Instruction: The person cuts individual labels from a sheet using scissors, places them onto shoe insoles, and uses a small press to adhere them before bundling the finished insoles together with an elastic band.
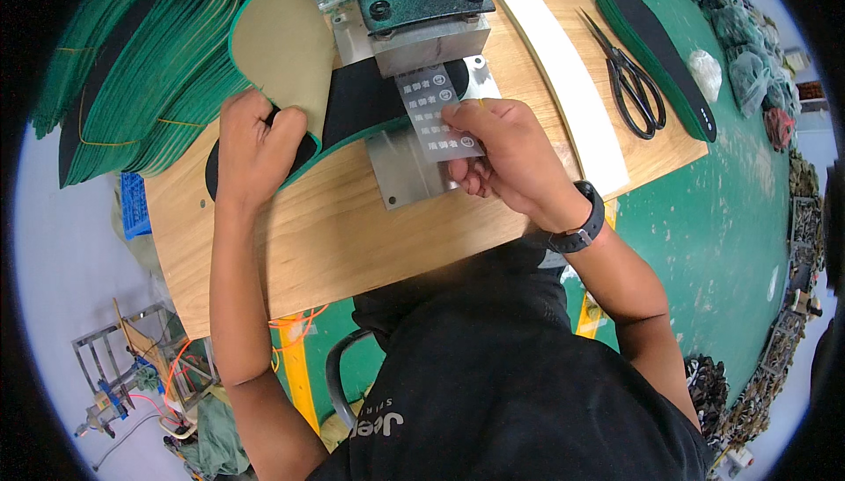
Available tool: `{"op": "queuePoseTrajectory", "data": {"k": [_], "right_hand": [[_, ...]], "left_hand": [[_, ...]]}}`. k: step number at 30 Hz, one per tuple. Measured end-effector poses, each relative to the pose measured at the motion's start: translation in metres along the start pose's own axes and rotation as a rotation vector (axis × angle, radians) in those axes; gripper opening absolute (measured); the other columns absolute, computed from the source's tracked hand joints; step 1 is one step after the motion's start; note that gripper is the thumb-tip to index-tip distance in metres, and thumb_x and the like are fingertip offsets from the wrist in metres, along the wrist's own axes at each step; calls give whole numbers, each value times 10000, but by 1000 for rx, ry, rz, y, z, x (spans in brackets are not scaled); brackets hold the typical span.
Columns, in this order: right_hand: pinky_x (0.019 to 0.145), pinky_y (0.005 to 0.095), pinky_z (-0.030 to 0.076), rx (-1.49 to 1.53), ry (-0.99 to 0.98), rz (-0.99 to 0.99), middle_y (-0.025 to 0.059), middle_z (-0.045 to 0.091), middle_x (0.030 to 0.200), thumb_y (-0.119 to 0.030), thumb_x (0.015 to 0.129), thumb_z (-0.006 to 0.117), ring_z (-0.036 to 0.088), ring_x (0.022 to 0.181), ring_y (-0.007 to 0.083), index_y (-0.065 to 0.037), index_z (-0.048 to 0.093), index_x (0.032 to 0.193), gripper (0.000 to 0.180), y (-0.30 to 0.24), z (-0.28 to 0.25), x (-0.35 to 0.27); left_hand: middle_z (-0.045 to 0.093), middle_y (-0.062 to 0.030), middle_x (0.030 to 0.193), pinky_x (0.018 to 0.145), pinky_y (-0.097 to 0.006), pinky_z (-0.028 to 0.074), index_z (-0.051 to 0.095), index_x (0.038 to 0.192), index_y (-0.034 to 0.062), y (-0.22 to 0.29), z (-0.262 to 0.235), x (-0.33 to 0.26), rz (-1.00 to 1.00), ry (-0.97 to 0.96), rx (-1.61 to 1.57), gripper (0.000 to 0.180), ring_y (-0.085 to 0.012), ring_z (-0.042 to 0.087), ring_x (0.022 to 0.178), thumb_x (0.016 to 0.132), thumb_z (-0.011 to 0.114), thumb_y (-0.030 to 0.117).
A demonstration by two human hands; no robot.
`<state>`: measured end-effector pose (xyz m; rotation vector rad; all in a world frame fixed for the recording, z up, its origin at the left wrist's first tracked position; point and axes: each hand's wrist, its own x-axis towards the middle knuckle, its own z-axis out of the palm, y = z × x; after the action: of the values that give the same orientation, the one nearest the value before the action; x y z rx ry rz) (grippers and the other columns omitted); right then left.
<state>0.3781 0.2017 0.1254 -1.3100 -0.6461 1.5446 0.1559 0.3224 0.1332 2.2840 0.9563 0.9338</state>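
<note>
My left hand [255, 148] is closed in a fist on an insole [283, 41], whose beige face and green rim show above the knuckles. Beside it, a black insole with a green edge [361, 94] lies with one end beneath the metal block of a press [431, 45]; the same hand rests against its near end. Between thumb and fingers, my right hand [510, 151] pinches a translucent film strip [433, 120] with rows of white print. The strip lies across the black insole and hangs over a metal plate [400, 168]; its far end disappears under the block.
Bundled stacks of green-edged insoles [167, 67] fill the table's far left. A curved white strip [554, 58] runs along the right, with black scissors [629, 85] and a short insole stack [656, 58] beyond it. The wooden table [352, 243] ends just before my body.
</note>
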Motion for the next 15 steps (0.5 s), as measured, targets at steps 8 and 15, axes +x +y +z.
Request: {"op": "queuePoseTrajectory", "data": {"k": [8,15], "right_hand": [[391,227,404,46,-24,32,86,588,597,-240,909,538,544,442,126,-7,572,799,261,1,-1,6],[388,225,414,30,-27,12,89,592,602,-239,932,515,553,447,125,-10,558,791,272,2,1,6]], "left_hand": [[413,-133,566,517,-335,337,460,658,-36,0,4,-5,-10,13,11,126,-214,380,513,718,507,64],[567,-134,742,642,-327,438,573,934,10,11,7,-2,-17,-63,35,220,-259,539,659,730,601,88]]}}
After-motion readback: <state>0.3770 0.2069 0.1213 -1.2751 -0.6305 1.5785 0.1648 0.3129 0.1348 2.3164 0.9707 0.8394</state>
